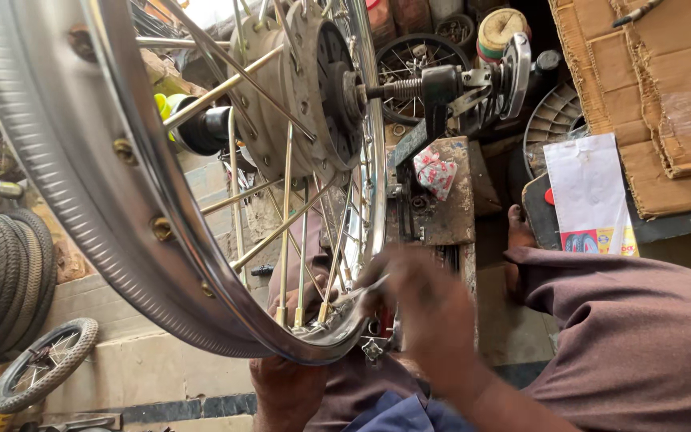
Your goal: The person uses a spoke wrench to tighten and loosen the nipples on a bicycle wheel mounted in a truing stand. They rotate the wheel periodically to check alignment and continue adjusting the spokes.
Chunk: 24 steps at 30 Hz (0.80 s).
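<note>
A large chrome spoked wheel rim (121,208) with a grey hub (297,88) hangs on the axle of a black truing stand (441,88). My left hand (285,384) comes up from below and grips the bottom of the rim, with its fingers showing behind the brass-coloured spokes (285,224). My right hand (421,308) is blurred with motion at the rim's lower right edge. Its fingers are pinched on a small metal tool (371,286) that touches the rim by the spoke ends. My brown-clothed leg (633,336) lies to the right.
Stacked black tyres (1,280) and a small spoked wheel (41,364) lie at the left. A worn wooden block (453,212) with a patterned rag (435,170) sits under the stand. Cardboard (665,80) and a white packet (589,192) are at the right.
</note>
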Motion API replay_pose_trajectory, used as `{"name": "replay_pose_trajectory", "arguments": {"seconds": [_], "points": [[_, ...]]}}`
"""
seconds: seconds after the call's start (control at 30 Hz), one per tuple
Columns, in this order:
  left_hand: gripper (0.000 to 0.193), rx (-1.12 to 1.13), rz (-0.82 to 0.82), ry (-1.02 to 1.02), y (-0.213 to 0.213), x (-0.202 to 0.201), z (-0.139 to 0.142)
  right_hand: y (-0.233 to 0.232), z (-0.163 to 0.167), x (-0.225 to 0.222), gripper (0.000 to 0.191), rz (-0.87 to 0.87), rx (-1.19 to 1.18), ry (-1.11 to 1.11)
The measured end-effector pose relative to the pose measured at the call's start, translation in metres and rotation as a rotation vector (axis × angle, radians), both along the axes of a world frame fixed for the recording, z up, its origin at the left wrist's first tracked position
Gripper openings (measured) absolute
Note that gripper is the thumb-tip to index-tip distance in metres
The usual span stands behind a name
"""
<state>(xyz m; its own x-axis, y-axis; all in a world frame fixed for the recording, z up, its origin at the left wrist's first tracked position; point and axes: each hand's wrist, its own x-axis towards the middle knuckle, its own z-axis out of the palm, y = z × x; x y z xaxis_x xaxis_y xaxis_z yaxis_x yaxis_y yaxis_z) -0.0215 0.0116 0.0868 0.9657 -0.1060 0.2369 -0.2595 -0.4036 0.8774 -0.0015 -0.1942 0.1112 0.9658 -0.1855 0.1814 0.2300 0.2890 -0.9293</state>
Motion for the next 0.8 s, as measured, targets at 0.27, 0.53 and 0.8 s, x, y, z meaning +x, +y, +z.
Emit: {"name": "replay_pose_trajectory", "arguments": {"seconds": [0.27,0.53,0.8], "points": [[0.063,-0.091,0.052,0.056,0.011,-0.005,-0.034,0.006,0.003,-0.015,0.015,-0.029,-0.415,-0.365],[0.049,0.035,-0.002,-0.022,0.005,-0.003,-0.013,-0.003,0.004,0.034,0.030,0.207,0.682,0.702],[0.034,0.040,0.148,-0.024,0.008,-0.013,-0.035,0.009,0.012,-0.017,0.024,-0.107,-0.520,-0.330]]}}
